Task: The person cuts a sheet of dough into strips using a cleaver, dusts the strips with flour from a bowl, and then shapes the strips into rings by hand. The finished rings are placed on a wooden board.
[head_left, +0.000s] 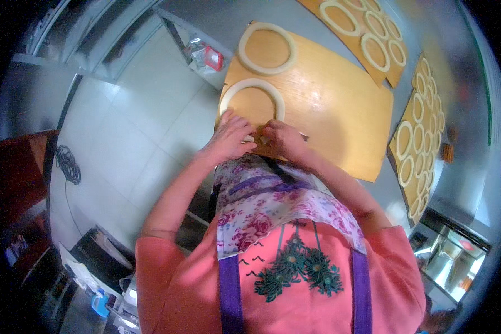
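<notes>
A pale dough ring [280, 106] lies near the left end of a wooden board [339, 111], its near side between my hands. My left hand [232, 133] is closed at the ring's near left side, fingers bent over a pale end of dough. Close beside it, my right hand [285, 139] pinches the other end of the dough, fingertips pointing inward. The fingers partly hide where the two ends come together. A small thin thing pokes out by my right hand; I cannot make out what it is. Beyond lies another whole dough ring [242, 50], touched by neither hand.
Two more boards with several dough rings lie on the grey table, at the far right [374, 51] and the right [404, 139]. Past the table's left edge is a tiled floor [133, 122] with a coiled black cable [67, 164]. A clear bag with something red [212, 58] sits at the far left.
</notes>
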Demonstrator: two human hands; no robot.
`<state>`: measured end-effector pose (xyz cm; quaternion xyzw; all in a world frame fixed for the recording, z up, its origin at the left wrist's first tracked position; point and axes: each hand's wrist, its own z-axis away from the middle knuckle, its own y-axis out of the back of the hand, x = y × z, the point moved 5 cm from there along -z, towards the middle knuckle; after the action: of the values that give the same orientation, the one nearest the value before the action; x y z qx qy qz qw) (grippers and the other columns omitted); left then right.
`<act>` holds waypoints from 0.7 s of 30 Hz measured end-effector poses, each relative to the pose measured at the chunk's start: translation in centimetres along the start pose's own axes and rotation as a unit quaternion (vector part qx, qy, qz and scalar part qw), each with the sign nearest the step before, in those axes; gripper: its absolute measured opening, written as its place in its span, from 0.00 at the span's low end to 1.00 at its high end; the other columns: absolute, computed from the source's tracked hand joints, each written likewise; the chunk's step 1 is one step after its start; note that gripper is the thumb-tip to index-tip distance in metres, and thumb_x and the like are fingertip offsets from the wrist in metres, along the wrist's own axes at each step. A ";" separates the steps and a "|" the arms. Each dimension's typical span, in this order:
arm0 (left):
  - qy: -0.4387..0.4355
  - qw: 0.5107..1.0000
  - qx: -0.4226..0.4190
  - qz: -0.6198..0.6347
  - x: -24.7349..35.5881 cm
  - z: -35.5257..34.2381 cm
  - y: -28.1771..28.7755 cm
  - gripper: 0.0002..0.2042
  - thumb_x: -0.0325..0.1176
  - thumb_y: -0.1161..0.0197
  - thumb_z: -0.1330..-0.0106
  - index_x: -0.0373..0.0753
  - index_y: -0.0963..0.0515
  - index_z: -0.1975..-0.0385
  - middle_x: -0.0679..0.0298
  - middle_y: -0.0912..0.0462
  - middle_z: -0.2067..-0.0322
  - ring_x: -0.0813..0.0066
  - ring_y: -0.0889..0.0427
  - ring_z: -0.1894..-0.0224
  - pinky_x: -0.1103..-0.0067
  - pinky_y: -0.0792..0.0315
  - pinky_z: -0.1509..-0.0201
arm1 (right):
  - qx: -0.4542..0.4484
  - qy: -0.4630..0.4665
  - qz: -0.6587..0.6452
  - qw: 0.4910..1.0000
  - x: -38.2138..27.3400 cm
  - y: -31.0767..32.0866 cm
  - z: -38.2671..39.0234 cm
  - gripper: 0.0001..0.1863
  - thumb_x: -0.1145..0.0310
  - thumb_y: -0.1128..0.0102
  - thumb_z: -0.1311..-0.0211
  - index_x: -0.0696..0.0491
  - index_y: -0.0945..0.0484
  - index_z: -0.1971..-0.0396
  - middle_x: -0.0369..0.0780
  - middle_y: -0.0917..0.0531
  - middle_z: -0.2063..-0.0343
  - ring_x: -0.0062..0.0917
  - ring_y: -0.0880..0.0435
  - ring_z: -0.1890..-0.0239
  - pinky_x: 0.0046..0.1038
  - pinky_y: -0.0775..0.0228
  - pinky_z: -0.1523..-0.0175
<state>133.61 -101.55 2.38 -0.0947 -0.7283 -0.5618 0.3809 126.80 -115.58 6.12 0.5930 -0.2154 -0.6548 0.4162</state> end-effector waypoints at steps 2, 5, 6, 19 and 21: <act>-0.004 0.999 0.046 -0.013 1.1 -0.2 0.0 0.12 0.38 0.34 0.45 0.39 0.19 0.65 0.61 0.22 0.63 0.62 0.26 0.51 0.56 0.50 0.30 | 0.005 -0.025 -0.059 0.998 0.4 0.4 -0.2 0.21 0.66 0.29 0.52 0.53 0.20 0.55 0.44 0.18 0.61 0.37 0.19 0.58 0.35 0.26 0.53; 0.013 0.998 0.058 0.016 1.5 -0.6 -0.7 0.11 0.35 0.33 0.47 0.39 0.19 0.66 0.61 0.24 0.64 0.62 0.27 0.52 0.56 0.50 0.31 | 0.029 -0.095 -0.111 0.989 2.5 -0.4 -0.2 0.19 0.69 0.29 0.53 0.55 0.19 0.58 0.43 0.17 0.64 0.35 0.17 0.61 0.33 0.25 0.55; 0.015 0.997 0.068 0.022 1.6 -0.6 -0.9 0.10 0.34 0.33 0.47 0.39 0.19 0.66 0.61 0.24 0.64 0.62 0.27 0.52 0.56 0.51 0.31 | 0.031 -0.099 -0.112 0.988 2.8 -0.5 -0.3 0.19 0.70 0.29 0.53 0.55 0.19 0.58 0.43 0.17 0.65 0.35 0.17 0.62 0.32 0.25 0.55; 0.037 0.996 0.075 -0.014 1.7 0.3 0.1 0.16 0.32 0.33 0.49 0.38 0.21 0.59 0.59 0.23 0.60 0.59 0.26 0.51 0.61 0.46 0.33 | -0.014 -0.050 -0.051 0.997 2.7 -0.2 -0.5 0.15 0.67 0.37 0.44 0.55 0.19 0.58 0.46 0.18 0.63 0.41 0.19 0.59 0.37 0.27 0.52; 0.025 0.998 0.052 -0.012 1.0 0.4 0.3 0.17 0.33 0.33 0.48 0.38 0.21 0.58 0.58 0.23 0.61 0.58 0.26 0.51 0.62 0.42 0.35 | 0.013 -0.011 0.001 1.000 1.9 -0.5 -0.2 0.13 0.68 0.37 0.46 0.54 0.19 0.60 0.45 0.19 0.63 0.41 0.21 0.58 0.38 0.27 0.52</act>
<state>132.93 -101.39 3.29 -0.0519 -0.7477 -0.5302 0.3964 126.93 -116.76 4.62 0.5909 -0.2295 -0.6580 0.4064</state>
